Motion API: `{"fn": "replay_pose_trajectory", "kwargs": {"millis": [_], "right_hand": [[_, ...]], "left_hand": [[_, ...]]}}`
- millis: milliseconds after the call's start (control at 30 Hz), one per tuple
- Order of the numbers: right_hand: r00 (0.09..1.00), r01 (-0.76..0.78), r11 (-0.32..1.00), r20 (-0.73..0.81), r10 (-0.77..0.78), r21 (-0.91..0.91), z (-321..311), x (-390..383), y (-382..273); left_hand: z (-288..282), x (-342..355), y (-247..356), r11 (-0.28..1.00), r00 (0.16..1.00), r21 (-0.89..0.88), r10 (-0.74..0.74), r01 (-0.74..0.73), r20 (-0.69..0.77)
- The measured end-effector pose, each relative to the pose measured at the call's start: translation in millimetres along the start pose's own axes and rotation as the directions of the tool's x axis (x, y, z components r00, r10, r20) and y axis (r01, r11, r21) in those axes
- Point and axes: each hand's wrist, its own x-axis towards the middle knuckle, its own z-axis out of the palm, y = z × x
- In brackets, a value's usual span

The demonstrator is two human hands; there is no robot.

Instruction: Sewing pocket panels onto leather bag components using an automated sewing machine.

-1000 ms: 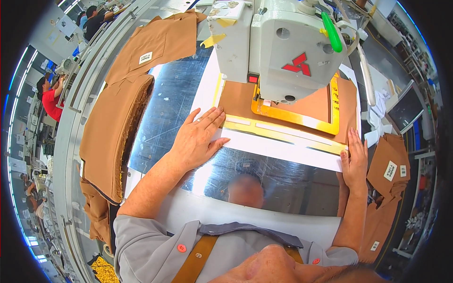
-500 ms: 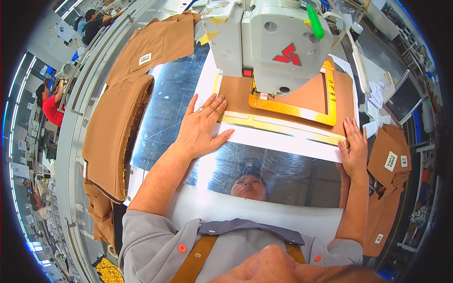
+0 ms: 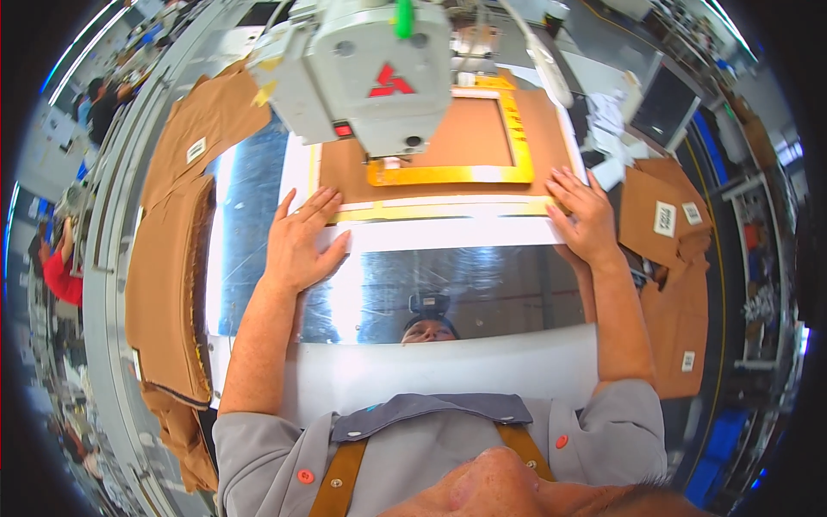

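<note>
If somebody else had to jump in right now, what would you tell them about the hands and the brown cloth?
Left hand: open, flat on the near left edge of the white template board.
Right hand: open, flat on the board's near right corner.
The brown fabric piece lies inside the yellow rectangular clamp frame, under the grey sewing machine head.
Done: fabric is loaded in the frame and sits below the machine.
Left: whether stitching has happened cannot be seen. A stack of brown fabric pieces waits at the left, more tagged pieces at the right.
</note>
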Motion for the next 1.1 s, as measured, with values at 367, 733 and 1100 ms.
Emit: {"fn": "replay_pose_trajectory", "kwargs": {"millis": [367, 733, 1100], "right_hand": [[0.981, -0.126, 0.992, -0.149, 0.127, 0.016, 0, -13, 2], [0.962, -0.226, 0.974, -0.155, 0.226, 0.016, 9, -21, 10], [0.953, -0.301, 0.952, 0.009, 0.302, -0.059, 13, -50, 8]], "left_hand": [[7, 1, 2, 0.999, 0.997, 0.026, -0.032, 0.034, -0.067], [10, -1, -1, 0.997, 0.992, -0.024, -0.071, 0.069, -0.109], [12, -1, -1, 0.997, 0.991, 0.006, -0.071, 0.073, -0.115]]}}
